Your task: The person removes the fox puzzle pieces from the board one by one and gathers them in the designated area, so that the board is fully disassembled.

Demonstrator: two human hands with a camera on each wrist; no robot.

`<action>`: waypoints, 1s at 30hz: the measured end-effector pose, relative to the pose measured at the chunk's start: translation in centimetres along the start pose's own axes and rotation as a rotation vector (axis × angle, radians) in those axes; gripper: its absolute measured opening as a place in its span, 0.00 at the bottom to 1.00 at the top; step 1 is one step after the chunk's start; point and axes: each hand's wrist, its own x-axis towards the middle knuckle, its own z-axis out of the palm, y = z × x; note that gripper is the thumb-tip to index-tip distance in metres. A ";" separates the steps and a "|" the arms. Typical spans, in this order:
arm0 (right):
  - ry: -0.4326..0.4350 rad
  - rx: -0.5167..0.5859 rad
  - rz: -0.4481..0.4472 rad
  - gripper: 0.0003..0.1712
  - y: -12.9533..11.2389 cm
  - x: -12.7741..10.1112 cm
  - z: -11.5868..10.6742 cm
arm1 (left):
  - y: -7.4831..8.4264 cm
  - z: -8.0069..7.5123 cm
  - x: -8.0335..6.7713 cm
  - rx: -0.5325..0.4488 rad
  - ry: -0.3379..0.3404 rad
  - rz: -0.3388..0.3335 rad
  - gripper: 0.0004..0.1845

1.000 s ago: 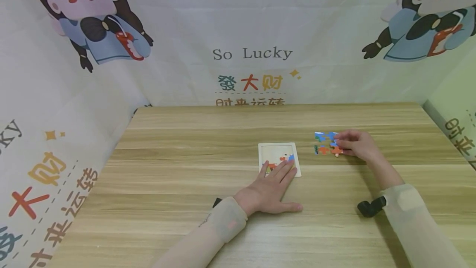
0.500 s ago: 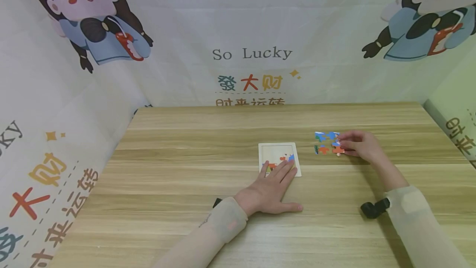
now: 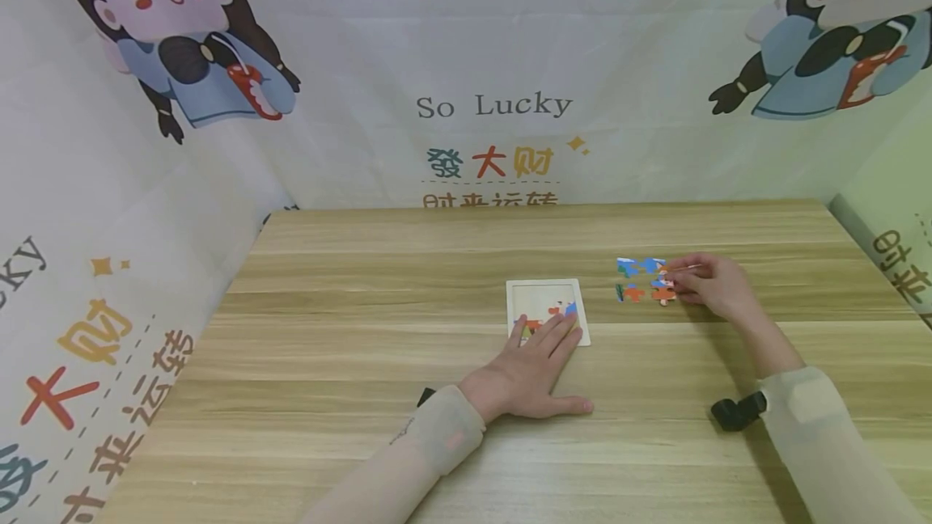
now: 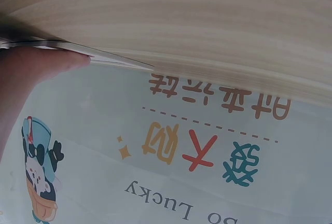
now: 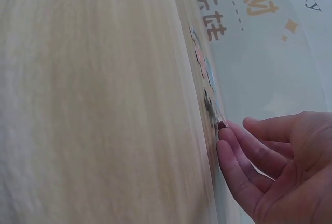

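My left hand (image 3: 526, 378) lies flat with spread fingers over the lower part of a pale square puzzle board (image 3: 546, 294). Several fitted pieces show orange, green and blue beside the fingers; the rest of that row is covered. In the left wrist view a digit (image 4: 57, 60) lies along the board's edge. To the right, several loose blue and orange puzzle pieces (image 3: 632, 293) lie in a small group. My right hand (image 3: 717, 285) is at its right side, curled fingertips pinching a piece's edge (image 5: 222, 124). The fingers partly hide that piece.
The wooden tabletop (image 3: 349, 362) carries the board and pieces. A printed cloth (image 3: 495, 47) hangs behind its far edge and along the left side. A black wrist device (image 3: 737, 411) juts from the right sleeve, low over the table.
My right hand has shifted slightly to the right, and the right-hand pieces of the loose group have slid a little the same way. The left hand and board stay put.
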 end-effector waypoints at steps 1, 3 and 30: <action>0.004 -0.013 -0.008 0.21 0.0 -0.1 0.0 | 0.0 0.0 0.0 -0.002 0.000 0.000 0.52; 0.014 -0.035 -0.019 0.20 -0.1 -0.2 0.0 | 0.0 0.0 0.0 -0.004 -0.001 0.000 0.52; 0.089 -0.042 -0.022 0.18 -1.5 0.3 1.3 | 0.0 0.1 0.0 0.005 0.005 0.000 0.52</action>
